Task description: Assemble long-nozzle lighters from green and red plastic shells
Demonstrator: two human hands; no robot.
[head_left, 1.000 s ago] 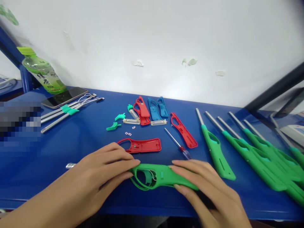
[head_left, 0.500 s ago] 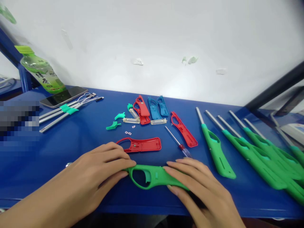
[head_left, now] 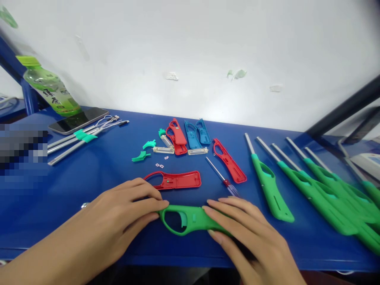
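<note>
A green lighter body [head_left: 190, 219] with a looped trigger opening lies across the front of the blue table, held between both hands. My left hand [head_left: 124, 213] is closed on its looped end, thumb and fingers pinching the tip. My right hand [head_left: 246, 229] grips the handle end, fingers over the top and thumb on the near side. A teal trigger shows inside the loop. Just beyond is a red lighter shell half [head_left: 184, 180], partly behind my left hand. A screwdriver [head_left: 221, 176] lies beyond my right hand.
Several assembled green lighters [head_left: 273, 190] lie on the right. Farther back are another red shell half [head_left: 230, 160], blue shell halves [head_left: 192, 134], clear fuel tanks [head_left: 164, 150] and teal triggers [head_left: 141, 156]. At left are metal tubes [head_left: 75, 146], a phone [head_left: 78, 120] and a bottle [head_left: 50, 87].
Both hands keep the same hold on the green lighter body. The whole view has shifted very slightly; nothing else has visibly moved.
</note>
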